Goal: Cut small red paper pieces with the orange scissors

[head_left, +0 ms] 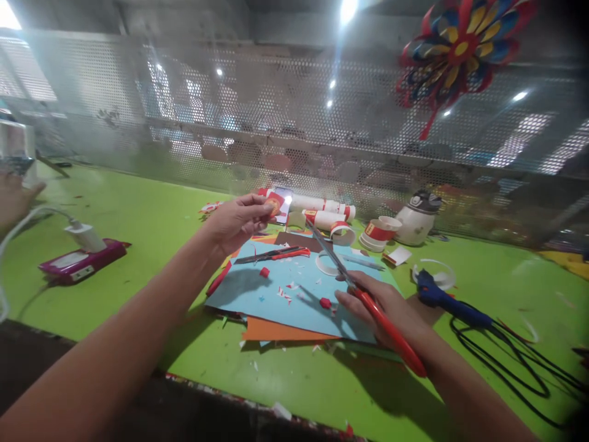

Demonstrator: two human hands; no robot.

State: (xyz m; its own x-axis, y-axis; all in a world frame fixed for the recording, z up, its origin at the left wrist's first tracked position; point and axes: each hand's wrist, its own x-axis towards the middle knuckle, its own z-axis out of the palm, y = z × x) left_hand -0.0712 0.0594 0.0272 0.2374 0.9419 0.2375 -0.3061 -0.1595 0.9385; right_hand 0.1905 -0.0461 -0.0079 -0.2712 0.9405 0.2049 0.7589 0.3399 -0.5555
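Note:
Pinched between the thumb and fingers of my left hand (239,222) is a small red paper piece (275,205) with an orange-gold patch. My right hand (380,301) grips a pair of red-handled scissors (338,264), the blades pointing up and away, a short way from the paper piece. Beneath both hands lies a light blue sheet of paper (257,288) on top of orange sheets, strewn with red and white scraps (284,294). A second pair of red-and-black scissors (276,254) rests on the blue sheet, near a white paper ring (327,263).
White-and-red paper tubes (324,220), a phone (284,205), a paper cup piece (378,233) and a white jug (416,221) stand behind. At right lies a blue glue gun (453,304) with its cord. A purple power strip (83,261) and another person's hand (18,199) are left.

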